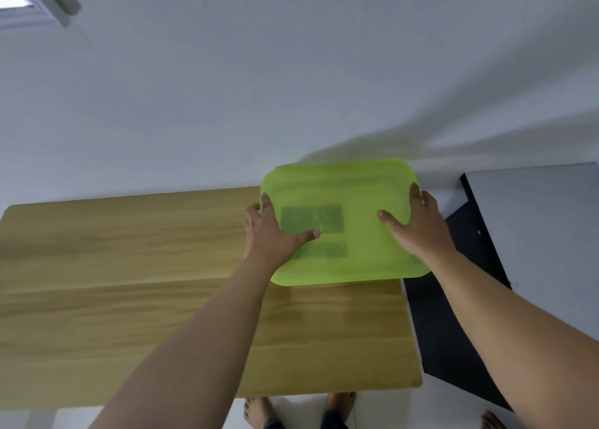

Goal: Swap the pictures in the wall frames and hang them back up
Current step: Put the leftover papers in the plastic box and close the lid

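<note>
We see one green frame (359, 240), a flat piece of see-through lime plastic shaped as a rectangle with rounded corners. Two darker, blurred rectangles show through its face, one above the other. It is held up over the far right corner of the surface (97, 299), its top edge in front of the white wall (291, 71); we cannot tell whether it touches either.

Two hands hold it, one at each side. The left hand (272, 234) grips the left edge, its thumb laid across the face and its fingers (267, 203) curled round the rim. The right hand (421, 224) grips the right edge the same way, thumb spread inward.

The one surface is smooth pale wood-grain board with rounded corners. To its right stands one matte black panel (453, 299) with straight edges. One grey window frame corner (48, 0) shows at the upper left. Two bare feet (256, 412) show below the near edge.
</note>
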